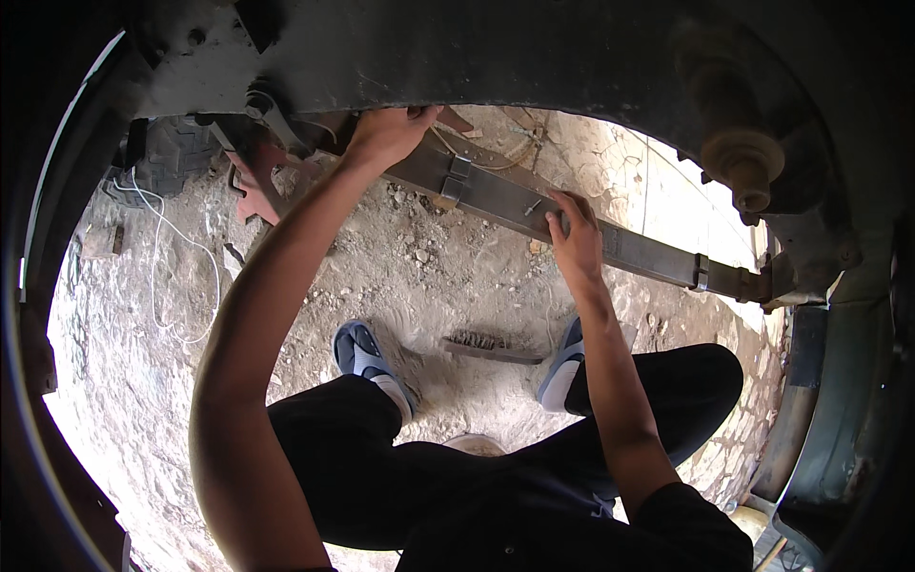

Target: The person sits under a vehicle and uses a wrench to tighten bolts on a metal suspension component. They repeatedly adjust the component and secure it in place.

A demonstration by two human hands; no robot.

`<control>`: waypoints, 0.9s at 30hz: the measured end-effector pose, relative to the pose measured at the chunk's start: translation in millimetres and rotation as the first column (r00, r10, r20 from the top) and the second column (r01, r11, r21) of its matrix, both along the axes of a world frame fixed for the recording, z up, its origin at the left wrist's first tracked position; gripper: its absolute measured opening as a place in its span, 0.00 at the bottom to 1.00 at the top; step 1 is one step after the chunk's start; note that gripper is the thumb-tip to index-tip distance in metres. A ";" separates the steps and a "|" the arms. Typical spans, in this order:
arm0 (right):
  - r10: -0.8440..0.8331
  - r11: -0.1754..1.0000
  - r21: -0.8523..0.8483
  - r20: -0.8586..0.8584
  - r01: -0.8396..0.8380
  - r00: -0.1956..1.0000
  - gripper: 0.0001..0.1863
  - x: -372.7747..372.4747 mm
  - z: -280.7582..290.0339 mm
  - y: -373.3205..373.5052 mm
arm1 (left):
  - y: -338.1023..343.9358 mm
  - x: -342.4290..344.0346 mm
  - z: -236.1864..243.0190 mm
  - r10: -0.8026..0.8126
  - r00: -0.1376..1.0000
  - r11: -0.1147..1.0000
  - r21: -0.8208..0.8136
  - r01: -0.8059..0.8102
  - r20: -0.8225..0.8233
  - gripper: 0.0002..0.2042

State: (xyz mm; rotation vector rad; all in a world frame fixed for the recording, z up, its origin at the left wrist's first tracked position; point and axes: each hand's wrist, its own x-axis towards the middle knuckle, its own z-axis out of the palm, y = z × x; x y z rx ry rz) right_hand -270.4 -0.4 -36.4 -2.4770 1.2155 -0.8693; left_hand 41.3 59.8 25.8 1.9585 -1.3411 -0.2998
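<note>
A long dark leaf spring [496, 197] slants from the upper middle down to the right, with metal clips [456, 179] around its stacked leaves. My left hand [389, 138] reaches up to the underside of the dark frame [410, 57], at the spring's upper left part. Its fingers look curled and are partly hidden, so what they hold I cannot make out. Resting against the spring's near edge, my right hand [578, 246] has its fingers apart. Just left of those fingertips, a small pin-like metal piece [534, 206] shows on the spring's face.
A shock-absorber-like part [743, 162] hangs at the upper right. Reddish metal brackets [257, 181] and a tyre [172, 153] are at the left, near a loose white cord [164, 248]. A wire brush [491, 346] lies on the dusty ground between my feet.
</note>
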 end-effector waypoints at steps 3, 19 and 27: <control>0.132 0.983 -0.125 -0.051 -0.137 0.990 0.07 4.9 -3.7 -7.9 | -0.1 8.3 0.4 -0.063 0.994 0.990 0.117 0.074 -0.093 0.25; 0.173 0.965 -0.171 -0.170 -0.202 0.970 0.08 23.3 13.9 12.2 | 3.4 9.9 -3.0 0.019 0.991 0.998 -0.069 -0.009 0.133 0.24; 0.043 0.999 -0.015 0.403 -0.041 0.914 0.07 52.9 45.7 35.8 | 3.0 14.9 -9.3 0.027 0.975 1.000 -0.006 -0.027 0.221 0.22</control>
